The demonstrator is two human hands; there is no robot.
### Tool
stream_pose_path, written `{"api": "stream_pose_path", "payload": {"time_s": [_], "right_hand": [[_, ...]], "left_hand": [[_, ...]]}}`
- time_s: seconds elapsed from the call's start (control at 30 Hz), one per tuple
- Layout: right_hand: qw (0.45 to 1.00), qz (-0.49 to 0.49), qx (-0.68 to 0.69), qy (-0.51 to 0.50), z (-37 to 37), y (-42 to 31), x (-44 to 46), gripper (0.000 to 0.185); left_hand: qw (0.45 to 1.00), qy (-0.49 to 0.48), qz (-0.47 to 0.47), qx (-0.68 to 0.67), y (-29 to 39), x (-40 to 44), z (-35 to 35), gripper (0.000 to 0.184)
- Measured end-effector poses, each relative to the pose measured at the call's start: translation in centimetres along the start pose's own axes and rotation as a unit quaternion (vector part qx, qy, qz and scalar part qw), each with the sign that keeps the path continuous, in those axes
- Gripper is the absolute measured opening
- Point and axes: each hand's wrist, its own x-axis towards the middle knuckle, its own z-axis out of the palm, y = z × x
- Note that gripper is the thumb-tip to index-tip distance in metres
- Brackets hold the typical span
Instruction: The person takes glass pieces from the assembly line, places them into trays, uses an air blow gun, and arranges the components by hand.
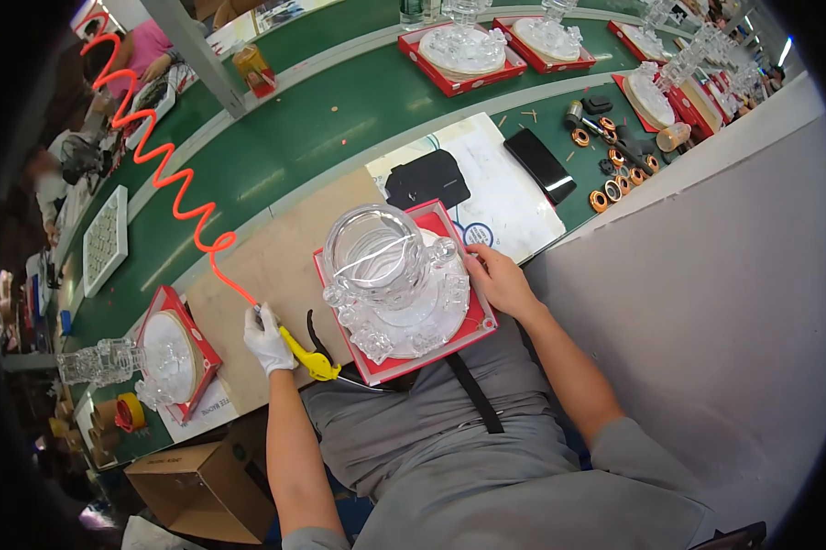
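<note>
My left hand, in a white glove, is closed round the hose end of a yellow air blow gun. Its nozzle points right, in front of the near edge of a red tray. On that tray stands a clear glass-like piece with a wide round mouth and small moulded figures about its base, over a white disc. My bare right hand grips the tray's right side, fingers partly hidden under it. The tray is at the bench's front edge, above my lap.
An orange coiled hose runs to the upper left. Another red tray with a clear piece lies left. Behind are a black flat item, a phone and several copper-coloured rings. More trays line the back; a grey partition borders the right.
</note>
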Motion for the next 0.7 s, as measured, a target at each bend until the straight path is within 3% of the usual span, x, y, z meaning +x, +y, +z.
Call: {"api": "stream_pose_path", "payload": {"time_s": [0.27, 0.37, 0.57, 0.7], "right_hand": [[0.977, -0.076, -0.201, 0.013, -1.0, -1.4, -1.8, 0.025], [0.977, -0.094, -0.188, 0.035, -1.0, -0.9, -3.1, 0.02], [0.966, -0.076, -0.227, -0.099, -3.9, -0.5, -6.9, 0.018], [0.968, -0.066, -0.15, -0.188, -6.1, -0.1, -10.4, 0.013]], "left_hand": [[1.0, 0.004, 0.012, -0.016, 0.3, -0.1, 0.2, 0.022], [1.0, 0.002, 0.013, -0.017, 0.4, -0.1, 0.2, 0.022], [0.999, -0.014, 0.037, -0.01, -0.9, 0.5, -0.3, 0.021], [0.984, -0.037, -0.059, -0.165, 1.5, -1.4, -1.4, 0.026]]}}
